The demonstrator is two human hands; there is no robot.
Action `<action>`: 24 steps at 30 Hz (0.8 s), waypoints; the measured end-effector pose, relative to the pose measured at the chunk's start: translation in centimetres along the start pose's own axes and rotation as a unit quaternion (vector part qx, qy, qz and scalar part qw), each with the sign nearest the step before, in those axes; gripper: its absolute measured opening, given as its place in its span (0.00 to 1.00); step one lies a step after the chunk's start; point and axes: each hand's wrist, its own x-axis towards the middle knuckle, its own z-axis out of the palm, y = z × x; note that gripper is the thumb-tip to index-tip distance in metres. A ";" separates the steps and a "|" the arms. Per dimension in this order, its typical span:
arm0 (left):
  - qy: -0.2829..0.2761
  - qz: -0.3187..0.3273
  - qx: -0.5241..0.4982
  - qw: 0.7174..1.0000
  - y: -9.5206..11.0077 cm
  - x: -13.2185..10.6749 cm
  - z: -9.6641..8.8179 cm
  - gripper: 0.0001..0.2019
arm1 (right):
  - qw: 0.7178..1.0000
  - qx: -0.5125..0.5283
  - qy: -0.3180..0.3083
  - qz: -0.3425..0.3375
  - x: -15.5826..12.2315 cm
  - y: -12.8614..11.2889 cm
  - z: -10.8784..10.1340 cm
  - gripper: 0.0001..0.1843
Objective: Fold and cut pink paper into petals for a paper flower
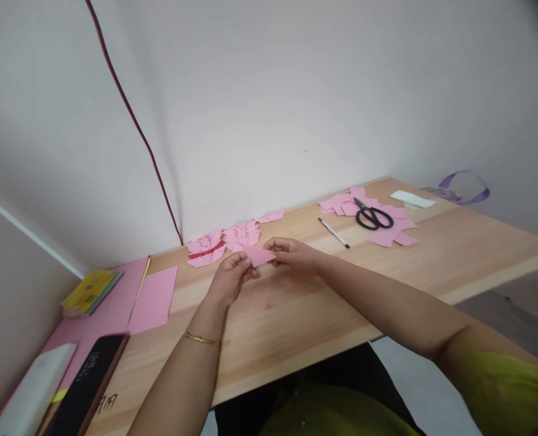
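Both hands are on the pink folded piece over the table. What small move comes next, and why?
Probably lower the pink folded piece onto the table and press its fold flat. The left hand and the right hand pinch it at opposite ends, seemingly off the wood, where a crease is hard to sharpen. The bare boards lie just below them.

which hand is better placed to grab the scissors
Right, probably: the right hand is nearer the scissors, off to its right; the left hand, also pinching the pink paper, would cross over.
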 end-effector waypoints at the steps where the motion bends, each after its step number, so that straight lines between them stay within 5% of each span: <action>1: 0.003 0.008 0.019 1.000 -0.2 0.1 -0.1 0.10 | 1.000 -0.022 0.010 -0.010 0.0 0.0 0.0 0.12; 10: -0.042 0.023 0.211 0.976 0.2 -0.4 0.3 0.14 | 0.996 -0.068 -0.005 -0.050 -0.1 0.4 0.8 0.33; 16: -0.040 0.032 0.220 0.974 0.4 -0.6 0.9 0.16 | 0.982 -0.171 0.057 -0.046 -0.1 0.0 0.7 0.12; 20: -0.029 0.030 0.077 0.996 -0.1 -0.3 0.7 0.21 | 0.982 -0.160 0.087 -0.058 0.2 0.2 0.2 0.13; 24: -0.011 0.055 0.071 0.996 -0.1 -0.2 0.5 0.16 | 0.984 -0.148 0.083 -0.062 0.3 0.5 0.2 0.14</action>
